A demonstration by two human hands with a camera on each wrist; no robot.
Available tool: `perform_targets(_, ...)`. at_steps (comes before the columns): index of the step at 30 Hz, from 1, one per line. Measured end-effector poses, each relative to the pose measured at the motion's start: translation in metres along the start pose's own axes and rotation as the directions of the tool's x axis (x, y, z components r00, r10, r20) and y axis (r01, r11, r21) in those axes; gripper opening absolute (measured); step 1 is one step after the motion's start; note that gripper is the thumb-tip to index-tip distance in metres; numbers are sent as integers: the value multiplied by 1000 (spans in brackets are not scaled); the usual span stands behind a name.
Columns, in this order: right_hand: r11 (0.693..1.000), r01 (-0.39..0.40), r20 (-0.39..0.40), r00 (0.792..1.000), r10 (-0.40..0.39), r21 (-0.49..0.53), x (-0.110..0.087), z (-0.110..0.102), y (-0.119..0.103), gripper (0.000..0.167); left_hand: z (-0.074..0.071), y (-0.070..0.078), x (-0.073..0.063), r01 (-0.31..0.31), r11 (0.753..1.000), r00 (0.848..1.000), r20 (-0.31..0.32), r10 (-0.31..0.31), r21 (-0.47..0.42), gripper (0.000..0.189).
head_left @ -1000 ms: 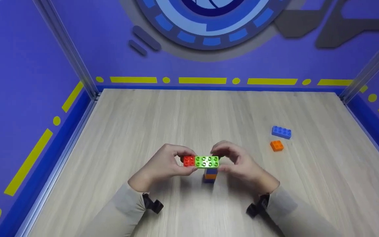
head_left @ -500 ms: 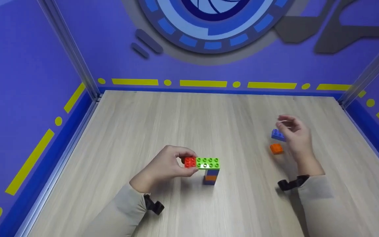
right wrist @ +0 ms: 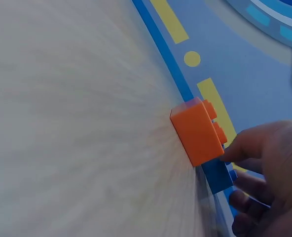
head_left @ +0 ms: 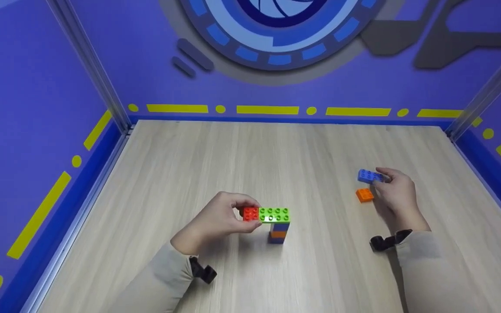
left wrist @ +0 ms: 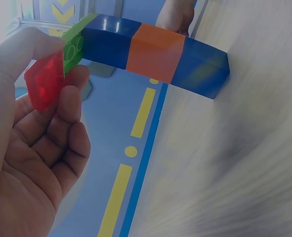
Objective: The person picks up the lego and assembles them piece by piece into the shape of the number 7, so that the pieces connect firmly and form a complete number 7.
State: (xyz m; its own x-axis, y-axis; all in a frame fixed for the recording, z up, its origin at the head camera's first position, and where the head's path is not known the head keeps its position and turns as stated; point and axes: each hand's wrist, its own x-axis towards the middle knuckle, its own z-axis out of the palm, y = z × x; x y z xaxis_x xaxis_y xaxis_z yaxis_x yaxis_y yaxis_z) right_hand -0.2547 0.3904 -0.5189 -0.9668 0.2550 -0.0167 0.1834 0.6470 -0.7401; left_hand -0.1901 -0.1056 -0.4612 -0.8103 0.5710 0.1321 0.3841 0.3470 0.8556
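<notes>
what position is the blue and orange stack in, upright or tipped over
Upright: in the head view, the stack runs down toward the table beneath the green brick, whose studs face up.

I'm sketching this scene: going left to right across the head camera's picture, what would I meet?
Left hand → red brick → green brick → loose orange brick → right hand.

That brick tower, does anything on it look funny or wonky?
Yes, it looks lopsided: the green brick sticks out to the left from the top of the blue-and-orange column, and no brick shows under that end. The left hand holds the red brick there. Nothing looks broken.
</notes>
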Motion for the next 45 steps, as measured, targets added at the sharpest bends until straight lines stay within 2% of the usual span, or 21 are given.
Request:
perform_targets(5,995,19,5,1000,-18,-95,1,1,2,56,1,0,0,15,1000,1000,-1,-15,-14,23)
perform_targets(11,995,51,-48,997,-55,-81,-2,2,-5,54,1,-1,1,6,1000,1000,5,-6,-12,23)
perform_targets(16,996,84,-90,992,-86,-26,-5,3,-18,52,1,0,1,11,1000,1000,11,-11,-26,24)
perform_targets(22,985,148,-118,984,-137,86,-14,10,-40,50,1,0,2,13,999,1000,18,-12,-31,24)
perform_targets(25,969,178,-103,981,-162,172,-26,18,-61,48,1,0,3,11,1000,1000,16,-10,-29,24)
perform_targets(29,933,231,-81,973,-217,276,-50,29,-96,46,2,0,2,19,999,1000,23,-18,-30,24)
perform_targets(31,909,283,-87,959,-269,305,-62,31,-112,43,3,0,2,19,999,999,30,-18,-35,24)
perform_targets(34,867,372,-110,928,-356,333,-79,33,-135,39,3,0,2,16,999,999,34,-15,-37,25)
perform_targets(40,757,532,-148,842,-518,379,-99,37,-167,35,1,1,2,12,999,1000,20,-11,-35,25)
perform_targets(45,666,613,-161,775,-611,425,-115,41,-181,36,-1,2,2,6,999,1000,25,-5,-36,25)
